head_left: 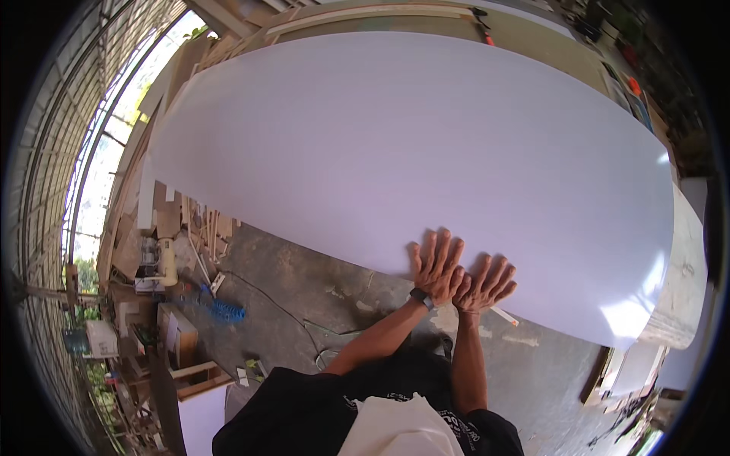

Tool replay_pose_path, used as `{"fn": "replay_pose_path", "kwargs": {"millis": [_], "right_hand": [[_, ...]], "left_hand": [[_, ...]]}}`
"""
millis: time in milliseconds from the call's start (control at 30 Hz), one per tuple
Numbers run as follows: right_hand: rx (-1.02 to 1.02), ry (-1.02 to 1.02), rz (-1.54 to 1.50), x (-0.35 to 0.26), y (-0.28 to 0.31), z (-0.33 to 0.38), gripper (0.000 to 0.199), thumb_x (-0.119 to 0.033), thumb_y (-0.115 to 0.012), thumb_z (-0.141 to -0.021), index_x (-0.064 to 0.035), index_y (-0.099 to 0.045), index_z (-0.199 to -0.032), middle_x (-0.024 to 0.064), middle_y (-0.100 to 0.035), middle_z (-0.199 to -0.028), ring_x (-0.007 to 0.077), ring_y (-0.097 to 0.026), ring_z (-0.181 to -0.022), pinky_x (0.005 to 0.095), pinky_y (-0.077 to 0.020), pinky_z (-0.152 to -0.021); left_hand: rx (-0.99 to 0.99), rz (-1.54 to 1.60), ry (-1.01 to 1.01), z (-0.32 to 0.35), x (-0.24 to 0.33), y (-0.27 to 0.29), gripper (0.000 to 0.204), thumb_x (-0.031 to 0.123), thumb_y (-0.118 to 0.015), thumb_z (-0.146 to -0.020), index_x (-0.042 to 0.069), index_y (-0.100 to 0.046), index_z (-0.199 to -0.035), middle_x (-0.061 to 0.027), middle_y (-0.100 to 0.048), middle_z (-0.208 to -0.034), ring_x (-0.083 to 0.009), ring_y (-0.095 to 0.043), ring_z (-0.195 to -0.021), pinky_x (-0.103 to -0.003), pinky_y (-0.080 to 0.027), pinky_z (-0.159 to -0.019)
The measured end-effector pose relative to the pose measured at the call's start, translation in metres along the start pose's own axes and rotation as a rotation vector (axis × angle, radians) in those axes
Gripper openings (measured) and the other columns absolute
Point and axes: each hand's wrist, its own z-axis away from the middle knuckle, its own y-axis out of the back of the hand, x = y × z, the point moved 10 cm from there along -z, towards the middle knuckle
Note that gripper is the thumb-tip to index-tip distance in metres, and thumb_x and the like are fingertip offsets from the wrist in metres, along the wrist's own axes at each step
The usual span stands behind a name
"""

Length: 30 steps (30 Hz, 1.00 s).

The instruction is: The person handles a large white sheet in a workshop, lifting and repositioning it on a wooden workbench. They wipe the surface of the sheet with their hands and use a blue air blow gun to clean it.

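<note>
A large, glossy white sheet [403, 144] lies across the work table and fills most of the view. My left hand [436, 267] presses palm down on its near edge, fingers spread, with a dark watch [421, 298] on that wrist. Right beside it, my right hand [484, 284] is also laid flat on the sheet with its fingers apart. The two hands touch or nearly touch at the thumbs. Neither holds anything.
Past the sheet's right end a pale wooden board [680, 277] shows. Wood offcuts [205, 228] and a coiled blue hose [226, 311] sit at the left. A dark cable [281, 300] crosses the concrete floor [266, 254]. A red-tipped tool [484, 29] lies beyond the far edge.
</note>
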Motion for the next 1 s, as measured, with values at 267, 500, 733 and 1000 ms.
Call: {"fn": "replay_pose_path", "kwargs": {"millis": [267, 500, 733, 1000], "right_hand": [[-0.258, 0.055, -0.055, 0.026, 0.005, -0.005, 0.062, -0.046, -0.03, -0.108, -0.0091, -0.043, -0.155, 0.0184, -0.035, -0.162, 0.0395, -0.023, -0.153, 0.0553, -0.0087, -0.124], [-0.079, 0.046, 0.072, 0.13, 0.036, -0.016, 0.067, -0.048, -0.026, -0.106, -0.0049, -0.04, -0.155, 0.0205, -0.035, -0.162, 0.0401, -0.023, -0.153, 0.0551, -0.006, -0.124], [0.033, 0.044, 0.041, 0.131, 0.036, -0.012, 0.066, -0.049, -0.025, -0.107, -0.0074, -0.044, -0.154, 0.0174, -0.037, -0.162, 0.0361, -0.022, -0.154, 0.0529, -0.0042, -0.125], [-0.065, -0.045, -0.023, 0.146, 0.035, -0.01, 0.062, -0.049, -0.034, -0.105, -0.0094, -0.047, -0.152, 0.0155, -0.038, -0.161, 0.0352, -0.025, -0.154, 0.0535, -0.0085, -0.124]], "left_hand": [[0.144, -0.082, -0.005, -0.002, -0.018, 0.004, 0.059, 0.049, -0.032, -0.103, 0.022, -0.051, -0.151, -0.0146, -0.041, -0.16, -0.0357, -0.03, -0.152, -0.059, -0.007, -0.124], [0.162, -0.097, 0.01, 0.004, -0.009, 0.009, 0.062, 0.047, -0.034, -0.101, 0.023, -0.041, -0.158, -0.0126, -0.031, -0.166, -0.0332, -0.024, -0.154, -0.057, -0.005, -0.125], [-0.04, -0.005, 0.118, 0.003, 0.001, 0.0, 0.071, 0.044, -0.04, -0.101, 0.014, -0.026, -0.163, -0.0176, -0.013, -0.17, -0.0379, -0.012, -0.157, -0.066, -0.005, -0.121], [0.01, -0.019, -0.196, -0.007, 0.153, -0.064, 0.062, 0.047, -0.035, -0.104, 0.024, -0.032, -0.161, -0.0132, -0.023, -0.169, -0.0338, -0.016, -0.157, -0.06, -0.003, -0.124]]}}
